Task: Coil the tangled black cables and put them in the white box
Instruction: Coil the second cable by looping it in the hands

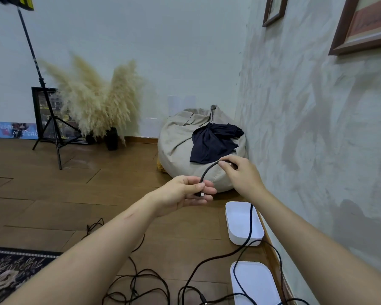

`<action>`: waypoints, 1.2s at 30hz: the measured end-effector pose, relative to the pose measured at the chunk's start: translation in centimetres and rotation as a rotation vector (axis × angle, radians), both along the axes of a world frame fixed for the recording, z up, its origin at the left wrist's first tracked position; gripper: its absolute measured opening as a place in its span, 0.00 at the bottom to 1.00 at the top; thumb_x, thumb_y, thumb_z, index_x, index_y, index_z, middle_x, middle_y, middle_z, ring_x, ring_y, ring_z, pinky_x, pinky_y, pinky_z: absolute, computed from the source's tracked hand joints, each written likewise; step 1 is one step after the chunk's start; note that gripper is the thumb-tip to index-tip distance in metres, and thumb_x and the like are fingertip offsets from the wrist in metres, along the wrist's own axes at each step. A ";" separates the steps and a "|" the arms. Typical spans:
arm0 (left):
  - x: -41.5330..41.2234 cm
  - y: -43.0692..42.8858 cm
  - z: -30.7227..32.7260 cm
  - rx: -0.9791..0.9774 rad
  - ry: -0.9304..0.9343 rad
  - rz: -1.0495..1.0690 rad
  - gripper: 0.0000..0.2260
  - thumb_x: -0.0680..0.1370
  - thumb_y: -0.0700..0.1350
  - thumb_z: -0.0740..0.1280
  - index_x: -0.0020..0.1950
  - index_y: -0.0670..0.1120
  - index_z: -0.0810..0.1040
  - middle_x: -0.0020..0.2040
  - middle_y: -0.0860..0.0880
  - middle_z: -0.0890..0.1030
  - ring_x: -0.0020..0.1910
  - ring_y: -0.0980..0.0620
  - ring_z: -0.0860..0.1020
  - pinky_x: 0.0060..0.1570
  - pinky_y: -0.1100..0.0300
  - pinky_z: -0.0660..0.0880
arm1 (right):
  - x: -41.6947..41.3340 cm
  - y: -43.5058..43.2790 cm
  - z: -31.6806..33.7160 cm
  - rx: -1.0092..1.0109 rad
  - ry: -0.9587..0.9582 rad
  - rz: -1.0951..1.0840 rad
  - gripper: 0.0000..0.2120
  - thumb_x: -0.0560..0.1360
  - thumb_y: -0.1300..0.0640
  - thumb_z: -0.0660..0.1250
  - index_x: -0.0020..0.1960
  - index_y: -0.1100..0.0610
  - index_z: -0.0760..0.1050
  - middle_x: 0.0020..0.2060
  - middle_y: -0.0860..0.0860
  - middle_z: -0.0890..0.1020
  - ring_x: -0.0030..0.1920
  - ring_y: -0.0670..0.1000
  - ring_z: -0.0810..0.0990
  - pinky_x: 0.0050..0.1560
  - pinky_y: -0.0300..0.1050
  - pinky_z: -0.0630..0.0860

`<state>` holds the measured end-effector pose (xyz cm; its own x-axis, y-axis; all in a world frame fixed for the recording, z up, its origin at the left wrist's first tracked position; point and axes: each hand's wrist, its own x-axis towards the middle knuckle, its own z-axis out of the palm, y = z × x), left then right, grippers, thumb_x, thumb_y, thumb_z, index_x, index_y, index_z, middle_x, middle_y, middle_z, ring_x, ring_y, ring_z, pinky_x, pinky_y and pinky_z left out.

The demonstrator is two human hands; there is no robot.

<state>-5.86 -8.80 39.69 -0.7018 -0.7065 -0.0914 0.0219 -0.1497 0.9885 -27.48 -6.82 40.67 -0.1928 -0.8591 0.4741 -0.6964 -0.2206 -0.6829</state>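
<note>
Fingers [208, 189] of my left hand [180, 194] pinch the plug end of a black cable [207, 170], thumb on top, the metal tip poking out just below them. My right hand [242, 177] grips the same cable a little further along, thumb and forefinger curled round it, so a short arc stands between the two hands. From the right hand the cable drops behind my wrist, crosses the open white box [234, 219] and its near rim, then trails across the wooden floor [53, 194] toward me. The box sits on the floor beside the wall [306, 128], just in front of a beige beanbag [178, 142] with a dark cloth [213, 144] on it. More black cables [141, 280] lie loosely tangled on the floor under my left forearm. Nearer me a second white piece [257, 285], lid or box I cannot tell, lies with a thin cable across it.
</note>
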 end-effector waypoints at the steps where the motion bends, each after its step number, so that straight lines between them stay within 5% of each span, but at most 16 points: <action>1: 0.0 0.0 0.1 0.001 0.013 -0.007 0.13 0.85 0.40 0.63 0.68 0.38 0.77 0.62 0.41 0.84 0.58 0.47 0.83 0.58 0.57 0.81 | 0.0 0.0 0.0 -0.009 -0.026 -0.016 0.04 0.79 0.49 0.69 0.51 0.45 0.82 0.43 0.41 0.84 0.46 0.42 0.80 0.49 0.47 0.76; 9: -0.1 0.6 1.0 0.106 0.198 0.004 0.13 0.84 0.38 0.63 0.69 0.41 0.76 0.65 0.41 0.82 0.62 0.47 0.82 0.63 0.56 0.79 | 0.3 0.0 -0.8 0.089 -0.086 0.084 0.06 0.79 0.52 0.69 0.48 0.42 0.83 0.39 0.44 0.85 0.46 0.47 0.82 0.53 0.53 0.79; 14: -0.6 0.0 1.1 0.185 0.418 0.153 0.08 0.84 0.36 0.62 0.61 0.39 0.77 0.63 0.40 0.83 0.60 0.47 0.84 0.59 0.57 0.81 | 3.0 1.1 -1.7 0.400 -0.095 0.372 0.15 0.84 0.63 0.58 0.61 0.49 0.79 0.46 0.53 0.85 0.38 0.52 0.78 0.38 0.44 0.77; 19: -1.1 -1.0 0.6 0.155 0.496 0.344 0.04 0.84 0.37 0.63 0.54 0.42 0.77 0.62 0.41 0.84 0.61 0.47 0.83 0.56 0.59 0.82 | 5.8 1.9 -1.5 0.577 -0.197 0.518 0.16 0.86 0.58 0.56 0.73 0.49 0.67 0.53 0.56 0.84 0.34 0.51 0.79 0.36 0.42 0.79; 24: -0.4 -2.1 0.0 0.007 0.398 0.526 0.05 0.84 0.35 0.64 0.52 0.42 0.77 0.60 0.40 0.83 0.61 0.48 0.82 0.55 0.62 0.81 | 5.9 1.6 -1.1 0.571 -0.002 0.487 0.11 0.84 0.56 0.60 0.61 0.61 0.76 0.49 0.52 0.87 0.30 0.45 0.77 0.34 0.39 0.75; 29: -0.4 -2.3 -1.6 -0.311 0.064 0.469 0.04 0.82 0.36 0.67 0.51 0.44 0.80 0.58 0.41 0.85 0.55 0.52 0.82 0.59 0.56 0.78 | 4.8 1.4 0.1 0.460 0.378 0.425 0.09 0.82 0.53 0.63 0.46 0.52 0.80 0.35 0.47 0.83 0.35 0.41 0.76 0.42 0.41 0.71; 33: -0.9 -1.5 -2.0 -0.360 -0.038 0.336 0.04 0.82 0.39 0.68 0.55 0.41 0.81 0.41 0.52 0.85 0.41 0.60 0.81 0.46 0.66 0.76 | 3.8 2.0 1.4 0.333 0.615 0.345 0.09 0.83 0.52 0.64 0.54 0.48 0.83 0.33 0.40 0.74 0.38 0.45 0.72 0.37 0.39 0.65; 36: -1.1 -1.5 -1.6 -0.313 -0.042 0.283 0.10 0.83 0.48 0.69 0.59 0.44 0.82 0.52 0.44 0.86 0.54 0.50 0.83 0.61 0.58 0.77 | 2.9 2.1 1.6 0.207 0.636 0.284 0.09 0.83 0.50 0.63 0.55 0.48 0.83 0.38 0.45 0.81 0.42 0.49 0.77 0.43 0.47 0.71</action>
<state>-6.92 -10.25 38.05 -0.4759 -0.8693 0.1333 -0.0227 0.1637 0.9863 -24.58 -4.76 42.28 0.3100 -0.9192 0.2428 -0.9076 -0.3621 -0.2122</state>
